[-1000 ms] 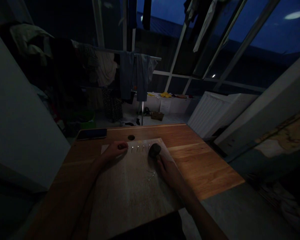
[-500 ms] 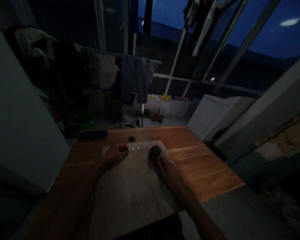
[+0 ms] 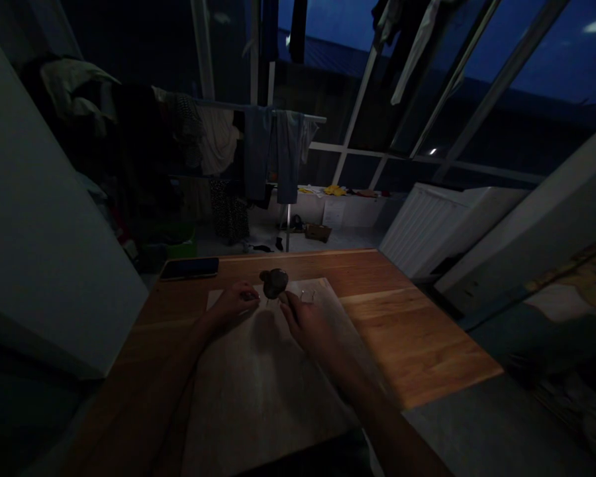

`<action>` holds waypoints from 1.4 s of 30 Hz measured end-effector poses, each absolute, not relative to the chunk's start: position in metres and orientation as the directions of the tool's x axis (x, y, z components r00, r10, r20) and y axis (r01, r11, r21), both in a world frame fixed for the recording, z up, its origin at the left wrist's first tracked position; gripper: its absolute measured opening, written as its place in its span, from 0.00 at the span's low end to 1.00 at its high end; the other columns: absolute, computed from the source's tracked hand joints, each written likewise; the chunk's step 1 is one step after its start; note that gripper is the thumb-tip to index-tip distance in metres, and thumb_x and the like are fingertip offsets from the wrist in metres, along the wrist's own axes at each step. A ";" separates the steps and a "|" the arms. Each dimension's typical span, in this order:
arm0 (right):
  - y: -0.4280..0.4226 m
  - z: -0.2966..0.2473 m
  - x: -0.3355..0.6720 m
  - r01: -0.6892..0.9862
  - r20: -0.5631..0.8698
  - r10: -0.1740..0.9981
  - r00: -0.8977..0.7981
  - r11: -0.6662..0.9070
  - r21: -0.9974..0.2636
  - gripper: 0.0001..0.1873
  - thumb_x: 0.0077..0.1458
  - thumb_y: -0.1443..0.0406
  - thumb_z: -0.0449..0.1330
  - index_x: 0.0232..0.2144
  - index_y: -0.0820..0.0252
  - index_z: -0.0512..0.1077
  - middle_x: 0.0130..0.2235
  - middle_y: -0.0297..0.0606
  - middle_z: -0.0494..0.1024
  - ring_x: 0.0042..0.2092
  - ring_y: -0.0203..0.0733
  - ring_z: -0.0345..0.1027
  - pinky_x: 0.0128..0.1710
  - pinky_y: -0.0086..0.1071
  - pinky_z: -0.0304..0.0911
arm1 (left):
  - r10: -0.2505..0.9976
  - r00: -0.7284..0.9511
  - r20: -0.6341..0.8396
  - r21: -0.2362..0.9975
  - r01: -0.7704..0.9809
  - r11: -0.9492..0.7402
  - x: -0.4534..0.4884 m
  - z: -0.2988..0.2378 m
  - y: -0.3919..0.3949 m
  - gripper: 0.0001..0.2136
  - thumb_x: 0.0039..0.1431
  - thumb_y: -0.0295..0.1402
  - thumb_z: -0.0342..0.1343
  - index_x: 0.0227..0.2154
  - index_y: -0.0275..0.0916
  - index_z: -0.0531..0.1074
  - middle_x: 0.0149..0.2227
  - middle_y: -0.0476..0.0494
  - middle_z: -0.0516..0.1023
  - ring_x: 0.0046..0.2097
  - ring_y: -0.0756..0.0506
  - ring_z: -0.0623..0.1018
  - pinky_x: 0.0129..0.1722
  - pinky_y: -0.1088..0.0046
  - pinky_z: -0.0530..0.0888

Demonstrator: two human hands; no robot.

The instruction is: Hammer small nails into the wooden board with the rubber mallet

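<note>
A pale wooden board [image 3: 248, 397] lies on the table. Near its far edge, nails stand upright in a row, among them a nail [image 3: 313, 295] at the right end. My left hand [image 3: 233, 303] rests at the row's left end, fingers pinched on what looks like a nail, with a small glint at the fingertips. My right hand [image 3: 305, 322] is closed round the handle of a hammer. The dark hammer head [image 3: 276, 283] is raised over the row, just right of my left fingers, and hides some nails. Its shadow falls on the board.
A phone [image 3: 189, 267] lies at the table's far left corner. The wooden table [image 3: 402, 331] extends to the right of the board. Beyond it are a rack of hanging clothes [image 3: 288, 156] and a white ribbed unit [image 3: 422, 225]. The room is dim.
My right hand has carried the hammer left, from the row's right end to near my left hand. The loose nails on the board are now hidden behind the right hand and arm. The view shifted slightly.
</note>
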State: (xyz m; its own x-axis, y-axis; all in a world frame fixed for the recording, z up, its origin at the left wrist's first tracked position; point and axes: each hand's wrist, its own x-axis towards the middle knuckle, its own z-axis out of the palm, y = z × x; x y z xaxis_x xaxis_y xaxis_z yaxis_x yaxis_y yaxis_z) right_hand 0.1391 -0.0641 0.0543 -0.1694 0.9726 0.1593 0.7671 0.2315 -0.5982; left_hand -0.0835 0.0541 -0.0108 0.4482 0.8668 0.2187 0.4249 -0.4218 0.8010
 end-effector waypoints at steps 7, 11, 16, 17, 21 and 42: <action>-0.056 0.049 0.118 0.813 0.072 0.973 -0.219 0.223 -0.537 0.17 0.72 0.64 0.49 0.56 0.63 0.70 0.45 0.50 0.85 0.44 0.48 0.80 0.39 0.31 0.63 | 0.834 0.489 0.255 0.808 0.366 -0.461 -0.086 -0.017 0.059 0.09 0.52 0.37 0.63 0.31 0.38 0.83 0.36 0.42 0.79 0.40 0.43 0.78 0.42 0.70 0.73; -0.057 0.045 0.119 0.803 0.105 0.970 -0.218 0.240 -0.545 0.17 0.72 0.64 0.49 0.58 0.62 0.69 0.46 0.50 0.84 0.45 0.47 0.80 0.39 0.31 0.63 | 0.832 0.496 0.249 0.805 0.372 -0.462 -0.086 -0.016 0.060 0.10 0.53 0.38 0.63 0.32 0.38 0.83 0.36 0.43 0.80 0.39 0.44 0.78 0.41 0.70 0.73; -0.057 0.045 0.129 0.819 0.050 0.973 -0.226 0.218 -0.531 0.17 0.72 0.63 0.51 0.56 0.62 0.72 0.43 0.50 0.85 0.43 0.48 0.80 0.38 0.31 0.64 | 0.833 0.503 0.231 0.799 0.390 -0.458 -0.085 -0.013 0.057 0.10 0.52 0.40 0.63 0.30 0.37 0.81 0.35 0.43 0.79 0.39 0.44 0.77 0.41 0.70 0.73; -0.059 0.046 0.134 0.810 0.062 0.975 -0.213 0.212 -0.547 0.17 0.72 0.62 0.51 0.56 0.61 0.72 0.43 0.49 0.85 0.42 0.48 0.80 0.38 0.31 0.64 | 0.839 0.496 0.224 0.801 0.396 -0.448 -0.086 -0.013 0.057 0.11 0.52 0.41 0.63 0.31 0.37 0.81 0.35 0.43 0.79 0.38 0.44 0.77 0.40 0.70 0.74; -0.076 0.049 0.163 0.762 0.095 0.983 -0.156 0.180 -0.622 0.18 0.72 0.62 0.50 0.56 0.60 0.73 0.43 0.46 0.85 0.42 0.47 0.80 0.41 0.33 0.66 | 0.880 0.415 0.231 0.793 0.443 -0.417 -0.084 -0.006 0.055 0.13 0.49 0.42 0.66 0.34 0.39 0.78 0.35 0.45 0.77 0.35 0.46 0.76 0.36 0.71 0.74; -0.108 0.011 0.203 0.779 0.068 0.998 0.000 0.043 -0.625 0.21 0.72 0.64 0.46 0.58 0.62 0.72 0.48 0.49 0.84 0.45 0.49 0.80 0.47 0.36 0.69 | 0.271 0.912 0.309 0.033 0.275 -0.961 0.029 0.003 -0.051 0.11 0.62 0.21 0.55 0.42 0.41 0.77 0.42 0.39 0.83 0.45 0.41 0.81 0.47 0.64 0.76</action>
